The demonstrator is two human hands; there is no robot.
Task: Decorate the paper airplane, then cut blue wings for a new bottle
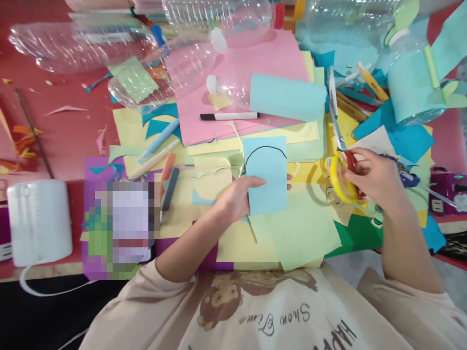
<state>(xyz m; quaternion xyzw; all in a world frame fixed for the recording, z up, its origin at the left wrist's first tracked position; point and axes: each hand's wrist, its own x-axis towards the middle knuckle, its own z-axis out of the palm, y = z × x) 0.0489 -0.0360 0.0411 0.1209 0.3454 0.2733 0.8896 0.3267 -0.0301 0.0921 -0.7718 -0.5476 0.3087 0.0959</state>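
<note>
Light-blue paper [268, 180] stands near the middle of the head view, a black arched line [267, 147] across its upper part. The left hand [239, 198] pinches it, thumb in front, fingers behind. Well apart, the right hand [375, 175] curls around the scissors [340, 140], blades pointing away from the person. Beyond, a black-and-white marker [230, 116] lies on pink paper [279, 54].
</note>
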